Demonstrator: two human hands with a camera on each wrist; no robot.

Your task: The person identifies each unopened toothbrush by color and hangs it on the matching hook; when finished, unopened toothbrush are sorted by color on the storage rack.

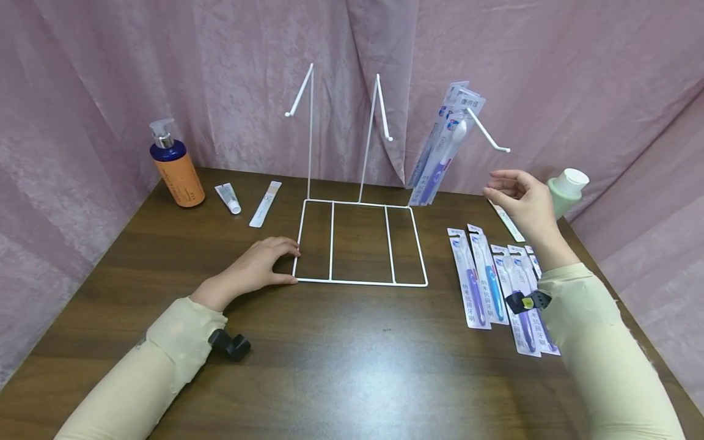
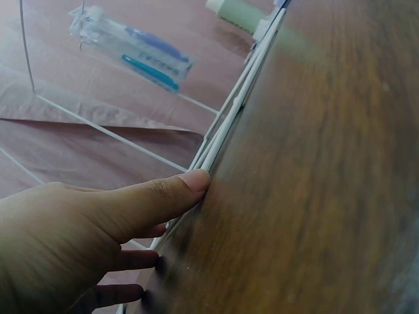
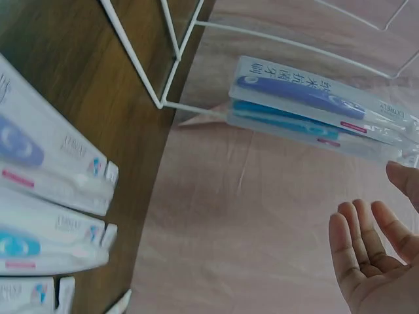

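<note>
A white wire display rack (image 1: 363, 282) with three raised hooks stands on the table. My left hand (image 1: 253, 266) rests at its front left corner; the thumb touches the front rail and the fingertips lie by the left side rail. On the right hook (image 1: 488, 131) hang several packaged toothbrushes (image 1: 442, 153), with a purple and a blue handle visible in the right wrist view. My right hand (image 1: 525, 198), fingers loosely bent and holding nothing, is in the air just below and right of that hook's tip. Several more packaged toothbrushes (image 1: 473, 287) lie on the table to the right.
At the left back are an orange pump bottle (image 1: 178, 174), a small white tube (image 1: 228, 198) and a slim white packet (image 1: 266, 205). A green bottle with a white cap (image 1: 566, 189) and another slim packet (image 1: 507, 223) are beside the right hand. Pink curtain (image 1: 236, 79) hangs behind.
</note>
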